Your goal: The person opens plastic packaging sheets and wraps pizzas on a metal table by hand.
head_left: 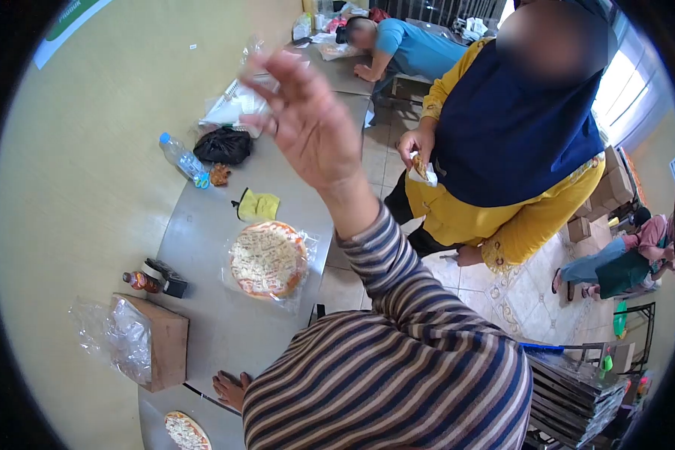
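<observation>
My right hand (304, 120) is raised above the table, its fingers apart and slightly blurred, with nothing in it. Beneath it, a pizza topped with grated white cheese (266, 259) lies on clear plastic wrap. Just beyond that pizza is a yellow cloth or pouch (259, 205). My left hand (231, 390) rests on the tabletop at the lower left, fingers spread and holding nothing. Another cheese-topped pizza (186, 433) shows partly at the bottom edge, near this hand. Striped sleeves cover my arms.
Along the wall stand a cardboard box (166, 341) with plastic bags, a brown bottle (141, 282), a water bottle (180, 157) and a black bag (223, 145). A person in yellow (472, 157) holds food at the right. Another person in blue (416, 49) leans on the table's far end.
</observation>
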`<state>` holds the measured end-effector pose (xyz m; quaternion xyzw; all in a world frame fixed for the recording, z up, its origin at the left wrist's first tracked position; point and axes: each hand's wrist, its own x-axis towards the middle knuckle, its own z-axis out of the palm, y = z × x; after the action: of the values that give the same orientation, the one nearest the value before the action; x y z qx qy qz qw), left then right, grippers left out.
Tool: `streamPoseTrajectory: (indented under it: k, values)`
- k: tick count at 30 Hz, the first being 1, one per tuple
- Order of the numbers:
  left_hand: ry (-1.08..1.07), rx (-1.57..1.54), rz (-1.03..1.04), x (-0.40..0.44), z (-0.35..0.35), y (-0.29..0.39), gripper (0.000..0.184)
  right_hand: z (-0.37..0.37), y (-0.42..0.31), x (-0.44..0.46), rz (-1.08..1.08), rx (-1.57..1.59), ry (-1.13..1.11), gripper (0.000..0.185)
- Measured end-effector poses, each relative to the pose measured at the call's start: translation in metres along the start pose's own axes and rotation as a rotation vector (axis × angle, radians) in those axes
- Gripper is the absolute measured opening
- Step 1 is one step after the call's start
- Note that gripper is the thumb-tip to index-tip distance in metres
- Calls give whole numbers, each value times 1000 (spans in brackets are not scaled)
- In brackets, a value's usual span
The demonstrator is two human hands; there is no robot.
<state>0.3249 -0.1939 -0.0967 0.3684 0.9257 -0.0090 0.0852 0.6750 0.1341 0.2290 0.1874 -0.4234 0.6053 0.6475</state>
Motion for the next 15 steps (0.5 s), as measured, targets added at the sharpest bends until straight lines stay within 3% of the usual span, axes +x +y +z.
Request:
streamPoseTrajectory:
  k: [3, 5, 8, 15]
  values:
    - [10, 39, -4, 0, -2, 5, 74, 22, 12, -7, 420, -31, -715, 49]
    - [54, 55, -28, 1, 5, 3, 74, 56, 30, -26, 631, -440, -1326, 47]
    - [52, 50, -30, 7, 4, 2, 74, 37, 38, -34, 649, -1129, -1177, 41]
    - [49, -28, 189, 13, -2, -11, 75, 15, 93, -93, -66, -1509, 95, 40]
